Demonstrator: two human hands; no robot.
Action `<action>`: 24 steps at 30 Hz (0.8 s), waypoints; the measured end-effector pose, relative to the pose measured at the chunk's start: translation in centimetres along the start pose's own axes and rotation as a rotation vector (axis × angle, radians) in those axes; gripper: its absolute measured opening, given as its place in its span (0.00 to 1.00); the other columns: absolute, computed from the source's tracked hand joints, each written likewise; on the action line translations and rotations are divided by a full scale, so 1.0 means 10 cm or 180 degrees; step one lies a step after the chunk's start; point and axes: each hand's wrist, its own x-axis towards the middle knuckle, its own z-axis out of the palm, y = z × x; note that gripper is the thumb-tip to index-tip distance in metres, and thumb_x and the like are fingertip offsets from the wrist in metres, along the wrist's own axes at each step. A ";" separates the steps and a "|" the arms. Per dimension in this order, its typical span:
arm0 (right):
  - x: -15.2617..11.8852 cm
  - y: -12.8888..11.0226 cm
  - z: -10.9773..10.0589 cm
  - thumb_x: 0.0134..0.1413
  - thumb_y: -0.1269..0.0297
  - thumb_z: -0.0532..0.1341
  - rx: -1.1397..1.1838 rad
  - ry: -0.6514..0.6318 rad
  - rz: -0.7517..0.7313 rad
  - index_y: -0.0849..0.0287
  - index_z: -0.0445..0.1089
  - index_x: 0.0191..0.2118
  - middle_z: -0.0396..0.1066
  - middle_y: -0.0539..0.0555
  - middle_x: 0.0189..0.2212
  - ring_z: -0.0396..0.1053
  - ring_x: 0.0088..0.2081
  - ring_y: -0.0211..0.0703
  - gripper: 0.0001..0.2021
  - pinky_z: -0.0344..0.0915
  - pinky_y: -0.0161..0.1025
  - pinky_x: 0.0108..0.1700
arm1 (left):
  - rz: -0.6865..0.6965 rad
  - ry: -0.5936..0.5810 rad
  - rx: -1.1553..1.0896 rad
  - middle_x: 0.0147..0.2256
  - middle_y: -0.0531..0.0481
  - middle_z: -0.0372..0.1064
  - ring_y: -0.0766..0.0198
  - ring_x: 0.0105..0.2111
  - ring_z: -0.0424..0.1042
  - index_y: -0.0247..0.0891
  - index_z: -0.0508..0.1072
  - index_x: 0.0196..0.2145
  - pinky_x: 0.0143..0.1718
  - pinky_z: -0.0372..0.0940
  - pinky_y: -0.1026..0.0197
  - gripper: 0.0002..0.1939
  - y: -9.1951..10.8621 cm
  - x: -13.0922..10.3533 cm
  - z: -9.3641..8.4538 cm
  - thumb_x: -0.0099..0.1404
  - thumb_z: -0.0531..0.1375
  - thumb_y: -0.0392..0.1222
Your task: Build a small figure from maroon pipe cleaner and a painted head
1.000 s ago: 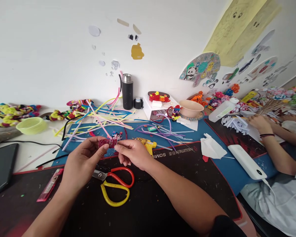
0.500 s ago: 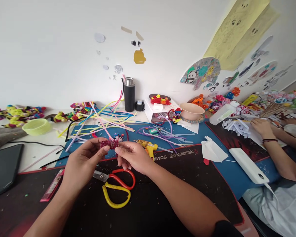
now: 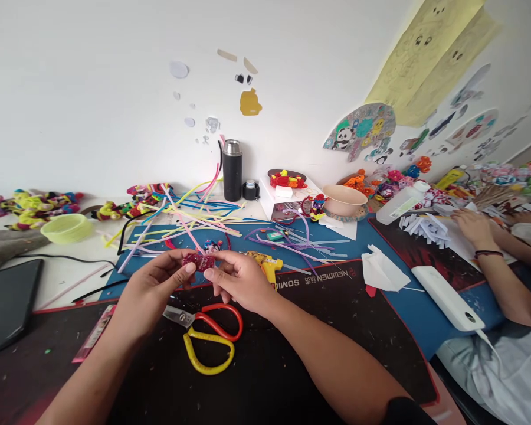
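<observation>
Together, left hand (image 3: 153, 289) and right hand (image 3: 239, 282) pinch the red fuzzy piece (image 3: 198, 261) between their fingertips.

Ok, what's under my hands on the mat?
Scissors with one red and one yellow handle lie below the left hand and right hand; their blade tips are partly covered.

scissors (image 3: 207, 336) before hands | glue gun (image 3: 265, 264) right (just behind) | flask (image 3: 232, 170) behind

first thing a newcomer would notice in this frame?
Probably the two hands, left hand and right hand, pinching a small dark-red fuzzy piece between them at centre. Just below lie red-and-yellow scissors on the black mat; behind, a sprawl of colourful pipe cleaners.
</observation>
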 end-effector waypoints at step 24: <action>0.00 0.01 0.00 0.68 0.33 0.69 -0.0470 0.0144 -0.0308 0.59 0.81 0.65 0.65 0.43 0.19 0.63 0.20 0.38 0.36 0.62 0.38 0.28 | -0.0117 0.0009 -0.0162 0.34 0.46 0.84 0.53 0.31 0.77 0.45 0.88 0.35 0.35 0.77 0.53 0.31 0.03 -0.01 0.06 0.45 0.82 0.71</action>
